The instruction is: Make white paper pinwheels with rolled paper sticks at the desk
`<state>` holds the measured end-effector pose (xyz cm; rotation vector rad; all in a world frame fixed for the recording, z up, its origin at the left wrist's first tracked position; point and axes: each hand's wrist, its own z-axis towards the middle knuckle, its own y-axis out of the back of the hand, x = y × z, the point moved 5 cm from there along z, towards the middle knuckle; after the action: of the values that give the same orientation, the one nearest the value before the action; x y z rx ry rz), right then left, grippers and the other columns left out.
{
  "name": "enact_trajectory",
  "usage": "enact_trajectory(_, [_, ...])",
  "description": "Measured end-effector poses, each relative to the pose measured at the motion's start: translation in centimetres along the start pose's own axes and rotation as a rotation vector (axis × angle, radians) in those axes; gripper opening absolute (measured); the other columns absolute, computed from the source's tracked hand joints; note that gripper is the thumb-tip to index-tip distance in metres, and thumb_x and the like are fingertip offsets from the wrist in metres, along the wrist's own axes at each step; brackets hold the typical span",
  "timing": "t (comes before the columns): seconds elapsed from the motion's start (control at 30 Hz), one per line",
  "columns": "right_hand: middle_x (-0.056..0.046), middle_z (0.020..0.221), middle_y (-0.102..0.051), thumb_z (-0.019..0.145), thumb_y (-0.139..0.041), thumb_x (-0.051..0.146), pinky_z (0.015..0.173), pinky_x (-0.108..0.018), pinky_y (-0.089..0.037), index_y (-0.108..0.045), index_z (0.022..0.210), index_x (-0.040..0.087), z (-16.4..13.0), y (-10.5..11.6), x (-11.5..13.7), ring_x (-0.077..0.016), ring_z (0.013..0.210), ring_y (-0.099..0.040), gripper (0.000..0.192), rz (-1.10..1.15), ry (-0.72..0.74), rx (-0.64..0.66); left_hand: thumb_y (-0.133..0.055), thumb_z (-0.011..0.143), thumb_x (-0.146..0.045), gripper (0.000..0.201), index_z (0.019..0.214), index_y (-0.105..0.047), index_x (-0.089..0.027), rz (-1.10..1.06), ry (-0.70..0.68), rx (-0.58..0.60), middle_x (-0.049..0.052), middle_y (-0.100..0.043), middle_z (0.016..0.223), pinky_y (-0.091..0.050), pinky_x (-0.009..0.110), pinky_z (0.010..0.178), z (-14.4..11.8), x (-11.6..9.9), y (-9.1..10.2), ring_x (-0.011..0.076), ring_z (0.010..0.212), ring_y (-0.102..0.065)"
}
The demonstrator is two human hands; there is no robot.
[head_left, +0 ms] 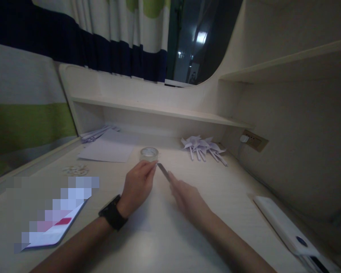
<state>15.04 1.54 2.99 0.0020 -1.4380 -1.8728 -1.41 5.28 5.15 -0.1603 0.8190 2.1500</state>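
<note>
My left hand, with a black watch on the wrist, is closed in a pinch just in front of a roll of clear tape. Something small and pale may be at its fingertips, too small to name. In my right hand is a narrow grey knife blade; the fingers hide its handle. The blade's tip points up and left, close to the left fingertips. Several white paper pinwheels lie behind and to the right of my hands.
A white paper sheet and rolled paper sticks lie at the back left. Small pale bits are scattered nearer. A lit tablet, partly pixelated, lies front left. At right are a white device and a wall socket with a plugged cable.
</note>
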Motion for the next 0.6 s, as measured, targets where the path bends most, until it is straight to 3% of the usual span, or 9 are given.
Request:
enact_trajectory(0.1, [0.000, 0.075, -0.058, 0.098, -0.027, 0.035, 0.045, -0.021, -0.045, -0.029, 0.144, 0.024, 0.2, 0.1, 0.7, -0.0085, 0.046, -0.051, 0.047, 0.482, -0.106, 0.052, -0.044, 0.094, -0.022, 0.025, 0.106, -0.065, -0.015, 0.039, -0.019, 0.014, 0.008, -0.066, 0.092, -0.048, 0.031, 0.075, 0.0, -0.2, 0.1, 0.0199, 0.084, -0.062])
enact_trajectory(0.17, [0.001, 0.075, -0.058, 0.099, -0.024, 0.037, 0.041, -0.021, -0.043, -0.028, 0.145, 0.024, 0.2, -0.2, 0.8, -0.0075, 0.042, -0.049, 0.048, 0.556, -0.136, 0.079, -0.043, 0.094, -0.021, 0.026, 0.107, -0.064, -0.015, 0.055, -0.032, 0.019, 0.008, -0.066, 0.093, -0.048, 0.031, 0.075, 0.0, -0.3, 0.1, 0.0202, 0.084, -0.062])
enact_trajectory(0.23, [-0.001, 0.080, -0.060, 0.098, -0.028, 0.033, 0.052, -0.024, -0.049, -0.028, 0.145, 0.025, 0.2, -0.1, 0.4, -0.0098, 0.052, -0.055, 0.047, 0.376, -0.081, 0.030, -0.043, 0.094, -0.021, 0.026, 0.108, -0.064, -0.015, 0.052, -0.036, 0.019, 0.008, -0.066, 0.094, -0.048, 0.031, 0.076, 0.0, -0.3, 0.1, 0.0202, 0.085, -0.062])
enact_trajectory(0.3, [-0.005, 0.088, -0.061, 0.096, -0.034, 0.024, 0.065, -0.028, -0.051, -0.026, 0.146, 0.025, 0.0, -0.2, -0.1, -0.0140, 0.065, -0.059, 0.051, 0.035, 0.004, -0.004, -0.044, 0.094, -0.022, 0.026, 0.107, -0.065, -0.015, 0.042, -0.024, 0.021, 0.008, -0.067, 0.094, -0.049, 0.031, 0.076, 0.1, -0.1, 0.0, 0.0199, 0.085, -0.062])
enact_trajectory(0.37, [-0.009, 0.093, -0.061, 0.091, -0.038, 0.014, 0.066, -0.030, -0.050, -0.021, 0.147, 0.025, -0.2, -0.6, -0.8, -0.0168, 0.069, -0.060, 0.060, -0.284, 0.044, 0.031, -0.045, 0.093, -0.023, 0.025, 0.105, -0.066, -0.016, 0.025, -0.005, 0.025, 0.007, -0.067, 0.094, -0.049, 0.030, 0.076, 0.1, 0.1, -0.1, 0.0198, 0.086, -0.063])
enact_trajectory(0.43, [-0.011, 0.095, -0.060, 0.087, -0.037, 0.008, 0.064, -0.030, -0.050, -0.018, 0.148, 0.026, -0.3, -0.7, -1.3, -0.0178, 0.069, -0.061, 0.067, -0.449, 0.045, 0.068, -0.046, 0.092, -0.023, 0.024, 0.103, -0.067, -0.017, 0.007, 0.004, 0.025, 0.007, -0.067, 0.094, -0.049, 0.030, 0.076, 0.1, 0.2, -0.2, 0.0197, 0.087, -0.063])
enact_trajectory(0.5, [-0.010, 0.094, -0.060, 0.088, -0.037, 0.009, 0.065, -0.030, -0.050, -0.020, 0.148, 0.025, -0.2, -0.4, -0.9, -0.0182, 0.071, -0.061, 0.064, -0.394, 0.050, 0.046, -0.047, 0.092, -0.022, 0.023, 0.103, -0.066, -0.017, -0.008, 0.004, 0.019, 0.007, -0.067, 0.094, -0.049, 0.030, 0.077, 0.1, 0.2, -0.1, 0.0197, 0.088, -0.063])
enact_trajectory(0.6, [-0.004, 0.085, -0.061, 0.096, -0.031, 0.021, 0.061, -0.027, -0.051, -0.023, 0.147, 0.023, 0.1, 0.2, 0.4, -0.0140, 0.064, -0.060, 0.052, 0.026, 0.007, 0.008, -0.046, 0.093, -0.022, 0.023, 0.104, -0.066, -0.017, -0.015, 0.007, 0.012, 0.007, -0.067, 0.095, -0.049, 0.031, 0.078, 0.1, 0.1, 0.0, 0.0195, 0.088, -0.063])
